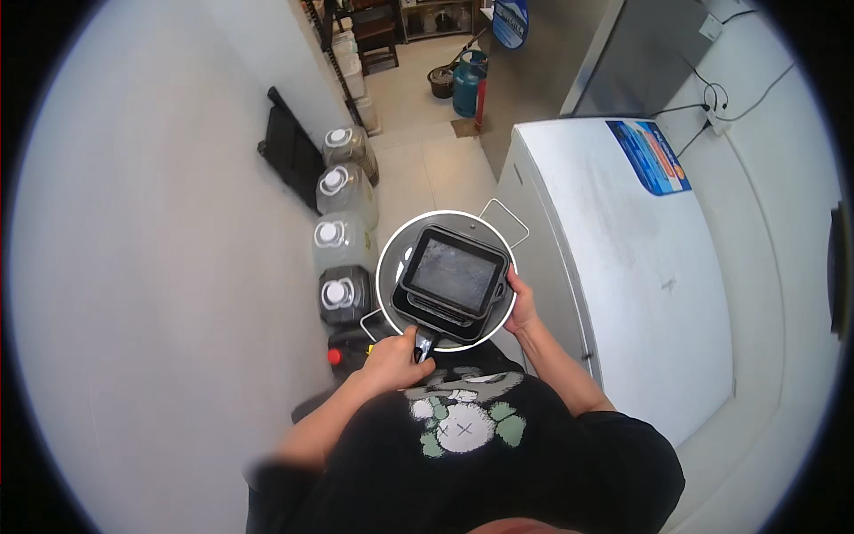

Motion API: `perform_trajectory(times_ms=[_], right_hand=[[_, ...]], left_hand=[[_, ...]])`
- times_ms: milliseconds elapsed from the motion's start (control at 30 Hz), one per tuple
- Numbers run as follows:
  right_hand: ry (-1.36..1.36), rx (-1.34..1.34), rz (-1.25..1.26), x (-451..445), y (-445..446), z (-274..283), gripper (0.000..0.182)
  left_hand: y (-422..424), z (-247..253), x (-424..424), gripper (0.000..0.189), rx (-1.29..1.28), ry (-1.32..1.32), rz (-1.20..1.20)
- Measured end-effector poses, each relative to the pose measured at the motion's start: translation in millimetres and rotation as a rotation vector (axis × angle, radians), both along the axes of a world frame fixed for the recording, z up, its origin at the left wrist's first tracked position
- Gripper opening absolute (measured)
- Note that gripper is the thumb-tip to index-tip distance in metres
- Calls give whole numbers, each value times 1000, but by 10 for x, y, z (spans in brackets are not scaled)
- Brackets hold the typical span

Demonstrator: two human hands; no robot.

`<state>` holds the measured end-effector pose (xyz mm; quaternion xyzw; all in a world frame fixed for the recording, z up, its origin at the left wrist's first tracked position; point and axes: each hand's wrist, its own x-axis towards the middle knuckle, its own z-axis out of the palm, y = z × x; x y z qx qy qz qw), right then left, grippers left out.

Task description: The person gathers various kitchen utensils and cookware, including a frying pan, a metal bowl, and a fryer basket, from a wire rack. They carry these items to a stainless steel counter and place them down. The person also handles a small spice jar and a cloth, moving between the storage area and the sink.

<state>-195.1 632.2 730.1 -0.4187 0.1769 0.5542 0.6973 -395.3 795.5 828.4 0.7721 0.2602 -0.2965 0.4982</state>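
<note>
A round grey pan with a white rim (393, 250) and two wire loop handles is held in front of my body. Inside it lie dark rectangular pans, one on another; the upper rectangular pan (457, 275) has a worn grey base. Beneath it, the lower rectangular pan (467, 334) points its black handle toward me. My left hand (397, 360) grips that handle near the round pan's front rim. On the right side, my right hand (522, 300) holds the rim, its fingertips touching the upper rectangular pan; part of that hand is hidden behind the pan.
Several large plastic jugs (343, 243) stand along the left wall, beside a black folded item (290, 150). A white chest freezer (627, 267) borders the right side. Farther along the tiled floor (400, 160) stand a teal gas cylinder (469, 83) and a dark bucket (442, 81).
</note>
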Motion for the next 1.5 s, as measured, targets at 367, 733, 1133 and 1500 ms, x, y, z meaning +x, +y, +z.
perform_trajectory(times_ms=[367,733,1133,1500], right_hand=[[54,61,-9,2348,1441,-39,46],[72,170,-182,4075,2637,-850,46],[-190,171,-474,4837,3885,-1107,48],[-230,130,-391,6046,6103,-1402,49]], left_hand=[[1440,160,2385,60,44,64,-24],[2788,-607,4294,55,190,-101,-161],[4484,-987,5545,48,134,-267,-416],[6759,-1535,6642,51,104,-316,-385]])
